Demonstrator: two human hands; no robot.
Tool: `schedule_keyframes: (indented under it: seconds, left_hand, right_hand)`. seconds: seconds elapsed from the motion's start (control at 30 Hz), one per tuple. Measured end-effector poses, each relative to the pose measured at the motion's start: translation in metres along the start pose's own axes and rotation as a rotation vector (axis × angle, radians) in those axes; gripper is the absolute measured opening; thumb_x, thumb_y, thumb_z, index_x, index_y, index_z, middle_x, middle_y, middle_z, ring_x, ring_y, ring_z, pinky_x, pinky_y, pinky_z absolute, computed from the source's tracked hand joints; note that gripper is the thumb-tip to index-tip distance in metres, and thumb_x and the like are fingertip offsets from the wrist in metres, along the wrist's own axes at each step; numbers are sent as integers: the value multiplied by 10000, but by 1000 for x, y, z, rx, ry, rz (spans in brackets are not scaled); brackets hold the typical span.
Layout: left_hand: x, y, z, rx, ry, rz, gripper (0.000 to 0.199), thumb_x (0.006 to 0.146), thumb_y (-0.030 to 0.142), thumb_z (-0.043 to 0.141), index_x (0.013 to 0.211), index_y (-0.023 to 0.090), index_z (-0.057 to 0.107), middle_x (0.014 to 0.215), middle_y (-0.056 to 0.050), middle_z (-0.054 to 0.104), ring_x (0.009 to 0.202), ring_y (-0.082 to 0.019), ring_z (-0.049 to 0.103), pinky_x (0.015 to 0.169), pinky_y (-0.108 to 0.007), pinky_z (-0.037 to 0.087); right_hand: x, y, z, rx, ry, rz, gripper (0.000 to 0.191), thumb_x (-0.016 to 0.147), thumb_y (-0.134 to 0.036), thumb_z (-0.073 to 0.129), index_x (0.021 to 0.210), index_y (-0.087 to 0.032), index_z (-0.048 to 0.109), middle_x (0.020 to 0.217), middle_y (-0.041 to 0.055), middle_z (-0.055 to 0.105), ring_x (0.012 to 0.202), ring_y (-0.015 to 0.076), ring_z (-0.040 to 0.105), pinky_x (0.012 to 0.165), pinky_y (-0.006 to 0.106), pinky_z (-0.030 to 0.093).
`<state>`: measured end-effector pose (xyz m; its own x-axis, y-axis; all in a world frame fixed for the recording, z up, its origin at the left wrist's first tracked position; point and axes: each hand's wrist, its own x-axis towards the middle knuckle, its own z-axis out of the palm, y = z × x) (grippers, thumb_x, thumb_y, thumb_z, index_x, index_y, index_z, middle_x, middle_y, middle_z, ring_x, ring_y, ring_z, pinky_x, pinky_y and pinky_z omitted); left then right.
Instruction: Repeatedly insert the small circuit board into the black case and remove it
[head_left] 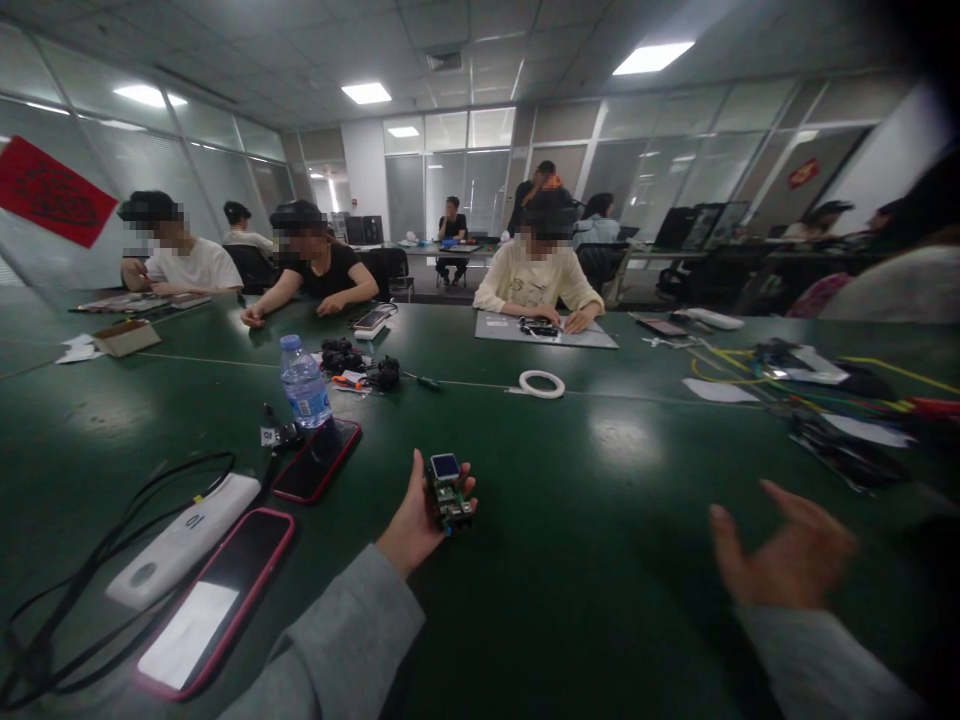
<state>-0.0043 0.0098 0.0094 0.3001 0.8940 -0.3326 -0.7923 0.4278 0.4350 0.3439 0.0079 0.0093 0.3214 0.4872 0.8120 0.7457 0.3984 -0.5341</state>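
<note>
My left hand [417, 520] is closed around a small green circuit board [450, 500] with a little square screen [445, 467] at its top end. The board is held above the green table [570, 560], screen facing up. Fingertips curl round its right edge, and the thumb lies along the left. Off to the right, my right hand [787, 550] hovers over the table with nothing in it, thumb and fingers apart, slightly blurred. To the left of my left hand lie a phone in a red case [319, 462] and a phone in a pink case [217, 605].
A white power bank [184, 540] with black cables lies at left. Behind it stands a water bottle [305, 385]. Further back are black parts [360, 365], a screwdriver [424, 380] and a tape roll [541, 384]. Coloured wires [727, 365] spread at right. Several people sit across the table.
</note>
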Motion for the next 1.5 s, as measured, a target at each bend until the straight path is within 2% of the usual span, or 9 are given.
schedule_keyframes:
  seconds: [0.13, 0.2, 0.3, 0.47, 0.7, 0.93, 1.2, 1.37, 1.5]
  left_hand:
    - [-2, -2, 4, 57, -26, 7, 587, 768, 612, 457, 1092, 134, 561, 1120, -107, 601, 977, -218, 586, 864, -370, 457]
    - [-3, -3, 4, 74, -65, -17, 610, 772, 629, 429, 1074, 119, 576, 1046, -118, 629, 956, -224, 594, 844, -348, 458]
    - [-5, -3, 5, 78, -126, -41, 642, 771, 646, 405, 1048, 99, 593, 962, -135, 649, 958, -245, 593, 849, -346, 445]
    - [-12, 0, 9, 28, -203, 36, 587, 792, 631, 384, 1037, 142, 597, 989, -111, 645, 978, -241, 577, 890, -374, 417]
    - [-16, 1, 13, 11, -275, 30, 591, 803, 622, 370, 1180, 187, 507, 1156, -110, 570, 1070, -236, 527, 910, -385, 399]
    - [-30, -6, 32, 72, -353, 28, 652, 812, 635, 323, 1273, 192, 449, 1365, -93, 399, 1237, -240, 380, 978, -346, 343]
    - [-36, -8, 33, 195, -516, -44, 652, 847, 614, 200, 1330, 221, 394, 1483, -43, 202, 1358, -236, 142, 1061, -408, 186]
    - [-31, -5, 26, 305, -507, -48, 627, 851, 607, 192, 1320, 246, 399, 1490, -46, 181, 1363, -242, 113, 1045, -454, 182]
    - [-27, -3, 20, 326, -463, -67, 611, 853, 598, 220, 1306, 236, 414, 1477, -75, 215, 1342, -270, 183, 1027, -479, 209]
  right_hand:
    - [-60, -88, 48, -38, -363, -265, 407, 870, -340, 463, 1238, -165, 458, 1195, 144, 450, 1140, 293, 415, 891, 500, 401]
    - [-89, -134, 74, 24, -523, -351, 400, 879, -267, 448, 1273, -206, 427, 1274, 114, 397, 1174, 265, 388, 916, 460, 406]
    - [-110, -166, 97, 49, -645, -409, 428, 887, -261, 447, 1312, -238, 397, 1347, 92, 336, 1227, 278, 330, 957, 468, 380]
    - [-103, -150, 106, 244, -725, -131, 379, 939, -252, 326, 1310, -235, 399, 1329, 79, 370, 1221, 220, 365, 1005, 423, 365]
    - [-97, -134, 110, 567, -670, 384, 374, 942, -394, 322, 1239, -204, 446, 1236, 73, 483, 1166, 193, 445, 1025, 394, 347]
    - [-94, -136, 108, 607, -594, 467, 664, 716, -383, 685, 1254, -167, 359, 1209, 106, 481, 1103, 223, 488, 955, 371, 414]
    - [-83, -111, 110, 540, -516, 622, 498, 604, -411, 741, 971, -140, 540, 893, 70, 611, 830, 223, 573, 788, 359, 457]
    - [-69, -103, 99, 776, -600, 919, 497, 584, -444, 766, 921, -133, 573, 787, 58, 625, 677, 183, 595, 669, 313, 495]
    - [-56, -70, 74, 930, -643, 1097, 472, 619, -431, 761, 946, -137, 589, 868, 99, 648, 770, 208, 630, 712, 326, 520]
